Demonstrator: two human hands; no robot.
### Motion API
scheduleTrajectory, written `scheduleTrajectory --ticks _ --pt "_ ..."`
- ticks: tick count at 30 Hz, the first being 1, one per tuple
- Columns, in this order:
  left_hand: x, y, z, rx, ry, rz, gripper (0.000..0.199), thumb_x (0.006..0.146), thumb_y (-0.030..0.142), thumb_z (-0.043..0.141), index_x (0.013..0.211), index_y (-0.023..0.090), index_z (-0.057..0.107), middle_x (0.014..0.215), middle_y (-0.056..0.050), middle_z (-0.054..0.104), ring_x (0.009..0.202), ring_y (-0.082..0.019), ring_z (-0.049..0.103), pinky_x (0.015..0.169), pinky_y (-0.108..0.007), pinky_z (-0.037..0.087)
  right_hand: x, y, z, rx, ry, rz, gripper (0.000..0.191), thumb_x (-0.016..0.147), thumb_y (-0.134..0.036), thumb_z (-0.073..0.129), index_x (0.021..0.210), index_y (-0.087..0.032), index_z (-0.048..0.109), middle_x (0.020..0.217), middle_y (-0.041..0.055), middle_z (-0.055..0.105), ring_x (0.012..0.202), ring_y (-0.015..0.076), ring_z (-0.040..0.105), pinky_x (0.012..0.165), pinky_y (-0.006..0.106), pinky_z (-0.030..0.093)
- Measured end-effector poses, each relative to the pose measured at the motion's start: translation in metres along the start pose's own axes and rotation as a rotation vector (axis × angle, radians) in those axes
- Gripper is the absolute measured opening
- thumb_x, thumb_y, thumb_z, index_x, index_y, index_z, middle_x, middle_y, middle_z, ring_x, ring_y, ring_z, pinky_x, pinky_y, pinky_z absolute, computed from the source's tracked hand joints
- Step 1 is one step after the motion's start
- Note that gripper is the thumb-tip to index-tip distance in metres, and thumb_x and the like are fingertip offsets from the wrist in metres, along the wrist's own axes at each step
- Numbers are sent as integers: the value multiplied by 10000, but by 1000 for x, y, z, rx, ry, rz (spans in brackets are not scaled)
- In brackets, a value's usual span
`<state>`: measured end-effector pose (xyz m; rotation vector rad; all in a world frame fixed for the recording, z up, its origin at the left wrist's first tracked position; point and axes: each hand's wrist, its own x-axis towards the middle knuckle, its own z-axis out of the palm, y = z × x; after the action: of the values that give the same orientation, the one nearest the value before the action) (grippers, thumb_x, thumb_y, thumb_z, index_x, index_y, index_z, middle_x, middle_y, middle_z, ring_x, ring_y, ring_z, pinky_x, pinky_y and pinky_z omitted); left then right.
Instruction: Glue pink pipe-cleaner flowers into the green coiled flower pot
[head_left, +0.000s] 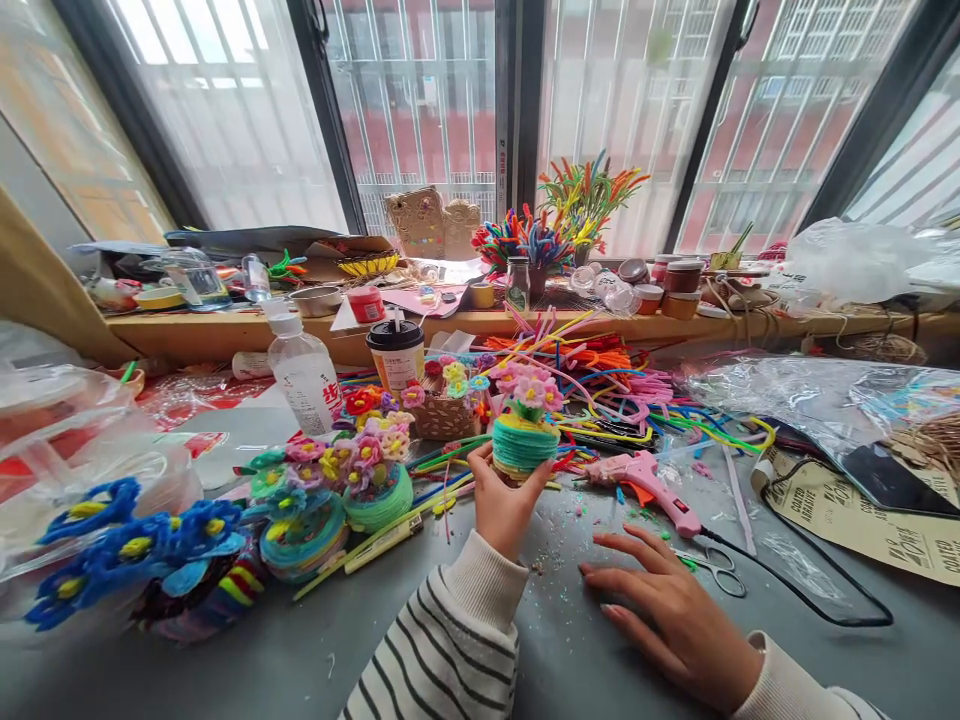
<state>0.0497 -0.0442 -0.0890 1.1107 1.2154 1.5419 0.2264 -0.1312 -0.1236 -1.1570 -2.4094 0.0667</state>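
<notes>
My left hand (504, 505) is wrapped round the base of a small pipe-cleaner flower pot (525, 440), holding it upright. The pot has teal and yellow coils, with pink flowers on top. My right hand (667, 600) lies on the grey table with its fingers stretched out and holds nothing. Just beyond it are a pink glue gun (645, 487) and a pair of scissors (716, 570), partly hidden by the hand. Left of my left hand stand other coiled flower pots, one green (381, 500) and one multicoloured (304, 535), both bearing pipe-cleaner flowers.
A clear bottle (301, 375) and a lidded paper cup (395, 355) stand at the back. Blue flowers (135, 550) lean at the left. Loose pipe cleaners (600, 380) are heaped behind the pot. The glue gun's black cord (817, 590) loops across the right side, near sandpaper (847, 515).
</notes>
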Motion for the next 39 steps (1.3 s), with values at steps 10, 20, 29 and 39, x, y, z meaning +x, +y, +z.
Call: scheduleTrajectory --ticks 10,20,29,39 --pt "-1 -3 -1 26 -25 17 617 519 333 723 956 181 315 989 -96 518 884 -201 587 797 -377 453 97 -8 -41 387 518 162 190 773 -248 517 949 -215 582 1001 62 599 989 175 541 829 339 469" --pt "-3 3 -1 -28 -23 -18 597 492 279 730 922 176 329 955 -94 546 801 -202 609 722 -360 476 142 -26 -35 -143 703 -81 96 786 -167 519 844 -219 576 755 -26 668 885 139 556 1018 439 232" --pt "-4 1 -1 -30 -68 15 596 520 298 718 943 179 315 970 -94 531 838 -206 597 755 -375 463 141 -20 -32 -162 710 -68 163 774 -117 523 884 -221 583 761 -21 661 893 145 540 999 435 257" --pt "0 3 0 69 -49 2 606 535 318 715 963 180 308 1010 -102 518 870 -191 589 791 -371 454 108 -21 -59 -53 784 52 194 795 -156 474 936 -220 590 883 41 614 895 159 544 848 353 436"
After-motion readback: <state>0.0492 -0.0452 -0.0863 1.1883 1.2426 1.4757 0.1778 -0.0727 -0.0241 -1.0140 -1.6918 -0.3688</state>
